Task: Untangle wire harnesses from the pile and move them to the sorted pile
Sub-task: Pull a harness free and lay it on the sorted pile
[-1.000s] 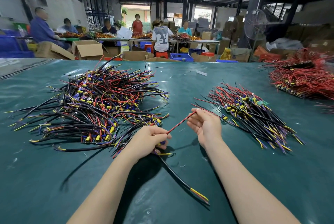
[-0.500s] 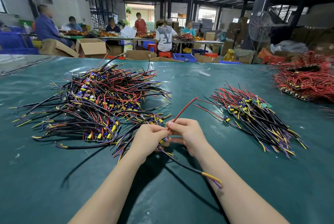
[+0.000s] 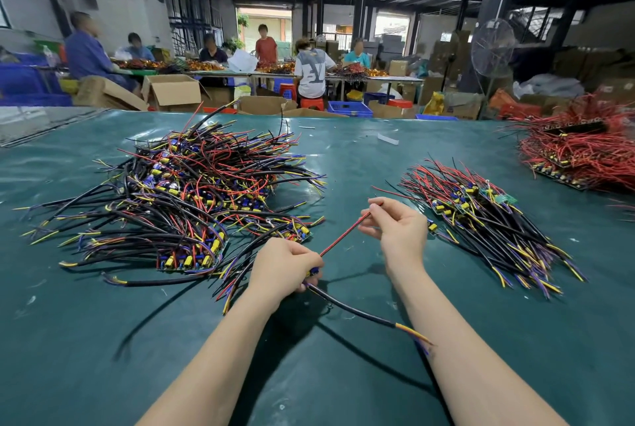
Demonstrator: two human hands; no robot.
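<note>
A big tangled pile of wire harnesses (image 3: 178, 199) with black, red, yellow and purple leads covers the left of the green table (image 3: 343, 374). A tidier sorted pile (image 3: 488, 223) lies at the right. Between them I hold a single harness (image 3: 347, 235). My left hand (image 3: 285, 266) grips its middle, where the small board is hidden in my fingers. A black cable with yellow and purple ends (image 3: 364, 314) trails from that hand toward me. My right hand (image 3: 400, 228) pinches the far end of the red wire pair, stretched taut between my hands.
A heap of red-wired boards (image 3: 584, 157) lies at the far right of the table. A scrap of white tape (image 3: 388, 139) sits near the far edge. Beyond the table, several people work at benches among cardboard boxes (image 3: 171, 90), and a standing fan (image 3: 493, 48) is at the right.
My right hand slid from beside the left hand out along the red wire pair, up and to the right, pulling it straight. The left hand kept its grip.
</note>
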